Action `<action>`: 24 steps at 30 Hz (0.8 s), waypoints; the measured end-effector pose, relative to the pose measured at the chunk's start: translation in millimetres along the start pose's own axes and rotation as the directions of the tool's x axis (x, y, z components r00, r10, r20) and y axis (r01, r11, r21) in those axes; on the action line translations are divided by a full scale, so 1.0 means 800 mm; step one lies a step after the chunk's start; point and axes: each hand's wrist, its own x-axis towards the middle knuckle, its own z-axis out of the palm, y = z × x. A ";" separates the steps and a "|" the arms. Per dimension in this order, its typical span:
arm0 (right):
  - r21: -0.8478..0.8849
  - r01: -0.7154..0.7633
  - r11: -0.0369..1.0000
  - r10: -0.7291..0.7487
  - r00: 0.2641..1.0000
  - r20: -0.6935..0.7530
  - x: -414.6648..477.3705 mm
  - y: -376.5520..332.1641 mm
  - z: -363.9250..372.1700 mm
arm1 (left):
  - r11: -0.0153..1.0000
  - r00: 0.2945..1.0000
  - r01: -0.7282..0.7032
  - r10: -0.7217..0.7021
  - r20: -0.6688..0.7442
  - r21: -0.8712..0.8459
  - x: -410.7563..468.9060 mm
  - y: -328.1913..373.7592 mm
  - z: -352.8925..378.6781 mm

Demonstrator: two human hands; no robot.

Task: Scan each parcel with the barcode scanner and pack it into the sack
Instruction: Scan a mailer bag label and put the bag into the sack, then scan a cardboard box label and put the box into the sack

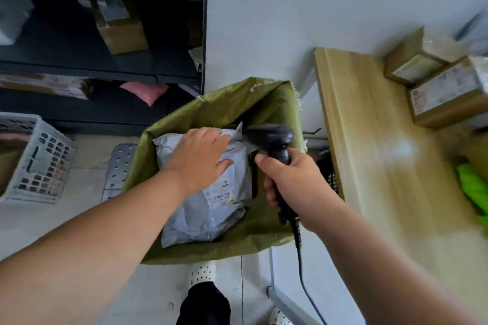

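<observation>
From the head camera, looking down, the green woven sack (219, 248) stands open on the floor, its mouth held wide so a parcel can drop straight in. A grey poly-mailer parcel (208, 208) lies inside it, label side up, and the white shipping label (219, 196) faces the camera. The left hand (196, 158) lies flat on the upper part of the parcel, fingers spread and palm down, touching the plastic; to my eye it is pressing the parcel down to seat it in the sack. The right hand (289, 179) is closed in a fist round the grip of the black barcode scanner (274, 148), whose head points left toward the parcel's top edge, just beside the left fingertips. Keeping the scanner in hand makes sense, since more cardboard boxes (446, 95) wait on the wooden table (369, 140) to the right.

Plenty is hard to read. The label's print is too blurred to make out, and I cannot tell whether the scanner is firing. The scanner's cable (307, 293) runs out of the bottom edge. The sack's depth under the parcel is hidden. Shelving (158, 71) and a white plastic crate (37, 158) on the left are cut off by the frame.
</observation>
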 end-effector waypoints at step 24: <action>0.304 0.117 0.945 0.055 0.862 -0.503 -0.232 0.143 -0.471 | 0.908 0.908 -0.419 0.419 -0.017 0.028 0.124 0.528 -0.175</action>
